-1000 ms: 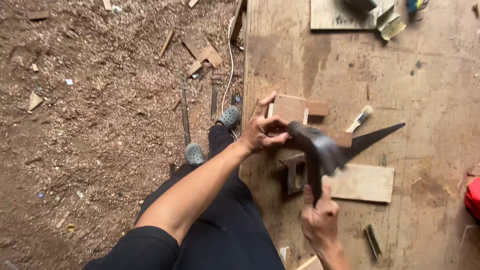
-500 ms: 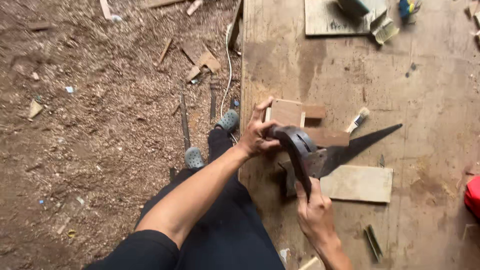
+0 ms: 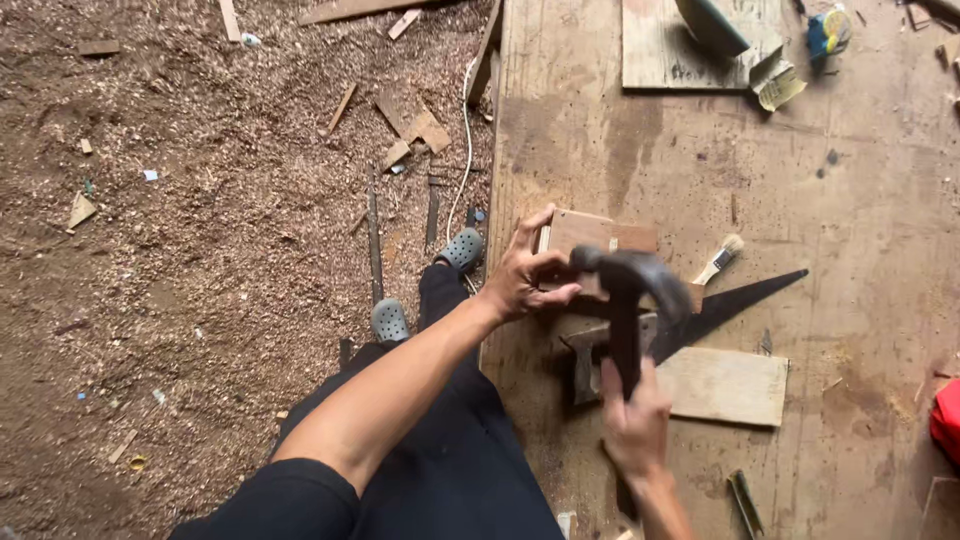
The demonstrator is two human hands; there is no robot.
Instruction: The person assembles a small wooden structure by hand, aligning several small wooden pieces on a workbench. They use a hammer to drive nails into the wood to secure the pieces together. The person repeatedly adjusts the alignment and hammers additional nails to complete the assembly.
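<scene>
My right hand point(image 3: 633, 420) grips the handle of a dark claw hammer point(image 3: 625, 285), whose head hangs blurred just above a small wooden block point(image 3: 600, 236). My left hand point(image 3: 527, 277) presses on the block's left edge, fingers curled against it, thumb next to the hammer head. The block lies on a worn wooden workbench point(image 3: 640, 150). A metal bracket-like piece point(image 3: 583, 355) sits partly hidden under the hammer handle.
A dark pointed blade point(image 3: 735, 302), a small paintbrush point(image 3: 720, 260) and a flat board point(image 3: 725, 385) lie right of the hammer. Another board point(image 3: 665, 50) lies at the bench's far end. The floor on the left point(image 3: 200, 250) holds sawdust and wood scraps. A red object point(image 3: 946, 420) sits at the right edge.
The hammer has swung left and down, from over the dark blade to just above the block by my left hand. My left hand has stayed on the block.
</scene>
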